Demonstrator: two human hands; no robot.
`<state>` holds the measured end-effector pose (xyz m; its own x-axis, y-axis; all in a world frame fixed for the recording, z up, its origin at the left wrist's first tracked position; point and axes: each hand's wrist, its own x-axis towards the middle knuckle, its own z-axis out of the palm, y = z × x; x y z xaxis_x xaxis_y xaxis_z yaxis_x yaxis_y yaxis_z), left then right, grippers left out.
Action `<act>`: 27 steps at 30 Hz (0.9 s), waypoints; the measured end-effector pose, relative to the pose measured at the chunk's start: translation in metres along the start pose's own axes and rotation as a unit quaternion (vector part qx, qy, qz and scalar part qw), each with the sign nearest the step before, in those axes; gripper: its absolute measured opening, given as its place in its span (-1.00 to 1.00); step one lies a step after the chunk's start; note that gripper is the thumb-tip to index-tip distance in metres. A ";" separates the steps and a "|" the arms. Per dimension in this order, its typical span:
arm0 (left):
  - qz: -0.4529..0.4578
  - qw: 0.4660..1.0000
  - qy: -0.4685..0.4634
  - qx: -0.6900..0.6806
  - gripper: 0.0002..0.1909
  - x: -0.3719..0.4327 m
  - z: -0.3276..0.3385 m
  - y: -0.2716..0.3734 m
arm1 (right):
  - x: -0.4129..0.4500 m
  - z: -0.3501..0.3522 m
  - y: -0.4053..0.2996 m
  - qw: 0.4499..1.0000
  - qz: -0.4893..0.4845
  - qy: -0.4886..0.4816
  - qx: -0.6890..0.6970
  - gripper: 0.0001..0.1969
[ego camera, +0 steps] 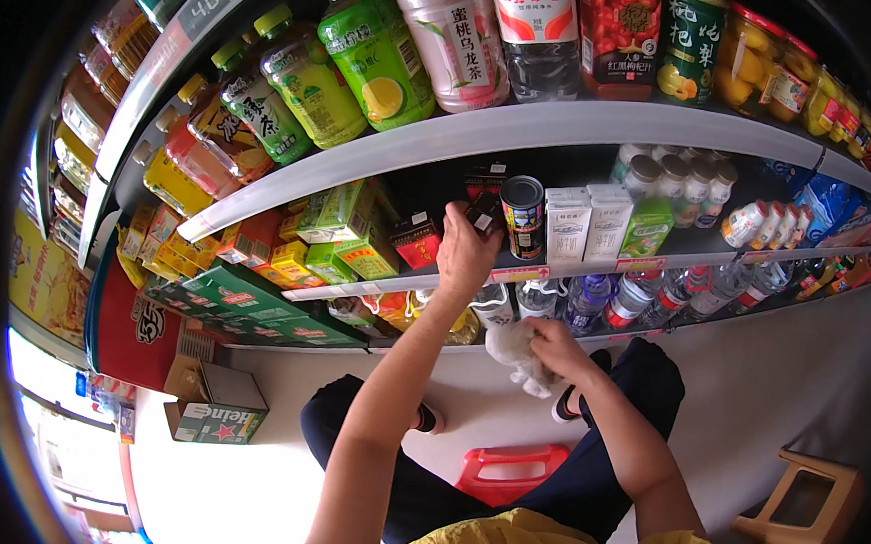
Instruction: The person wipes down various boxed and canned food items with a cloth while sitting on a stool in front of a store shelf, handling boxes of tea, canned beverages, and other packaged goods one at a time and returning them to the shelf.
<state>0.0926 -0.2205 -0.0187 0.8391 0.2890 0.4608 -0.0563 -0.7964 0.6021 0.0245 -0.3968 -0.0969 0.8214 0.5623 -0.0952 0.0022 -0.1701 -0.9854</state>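
My left hand [467, 248] reaches onto the middle shelf and grips a small dark carton [485, 213] with a white sticker, tilted in the fingers. A red and black carton [416, 240] stands just left of the hand, and a dark can [523, 217] stands upright to the right. Beside the can are two white milk cartons [567, 227] and a green carton [647, 229]. My right hand [559, 350] holds a crumpled whitish cloth [516, 352] in front of the bottom row of bottles [587, 302].
Large drink bottles [375, 61] and fruit jars [747, 59] line the upper shelf. A red plastic stool [511, 468] is between my legs. An opened cardboard box [218, 405] stands on the floor at left, and a tan stool [804, 507] at lower right.
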 end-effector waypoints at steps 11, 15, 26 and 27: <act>0.001 0.960 0.133 -0.248 -0.49 -0.047 -0.036 0.016 | -0.011 -0.033 -0.012 0.823 0.026 0.042 0.566 -0.52; -0.160 0.729 0.015 -0.665 -0.51 -0.105 -0.076 0.028 | -0.014 -0.019 -0.024 0.801 0.027 0.051 0.596 -0.47; -0.186 0.868 -0.081 -0.453 -0.25 -0.186 -0.086 -0.012 | -0.022 0.017 -0.038 0.927 -0.114 0.050 0.353 -0.62; -0.117 0.947 -0.086 -0.287 -0.26 -0.184 -0.085 -0.014 | -0.025 0.019 -0.041 0.955 -0.188 0.049 0.223 -0.60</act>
<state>-0.1073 -0.2172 -0.0570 0.9378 0.2923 0.1871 -0.1005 -0.2875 0.9525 -0.0069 -0.3886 -0.0572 0.8595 0.4339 0.2704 0.0828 0.4037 -0.9111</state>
